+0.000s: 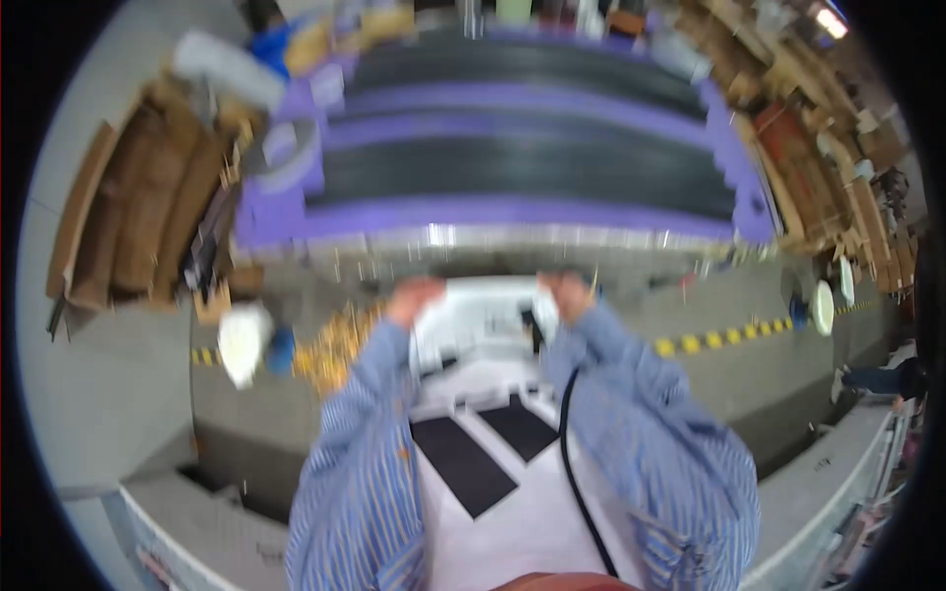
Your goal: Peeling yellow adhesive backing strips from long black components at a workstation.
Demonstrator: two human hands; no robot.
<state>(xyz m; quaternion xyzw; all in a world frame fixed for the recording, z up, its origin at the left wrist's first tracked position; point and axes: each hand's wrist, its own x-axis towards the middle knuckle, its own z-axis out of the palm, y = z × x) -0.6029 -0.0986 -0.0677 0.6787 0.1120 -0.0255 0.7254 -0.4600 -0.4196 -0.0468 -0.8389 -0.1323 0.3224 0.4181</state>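
Note:
The picture is blurred by motion. My left hand [414,297] and my right hand [568,294] are raised in front of me, each at one side of a white boxy object [488,313]. Both seem to grip its edges, but the blur hides the fingers. My forearms in blue striped sleeves come up from the lower edge. Below the hands lies a white surface [512,492] with two black rectangular pads [461,463]. A black cable [574,463] runs down beside my right arm.
Ahead stands a purple frame with wide black conveyor belts [522,158]. Brown cardboard boxes [138,217] are stacked at the left, wooden pieces [828,167] at the right. A white bag [243,340] and yellow scraps [330,350] lie on the grey floor by a yellow-black striped line [724,337].

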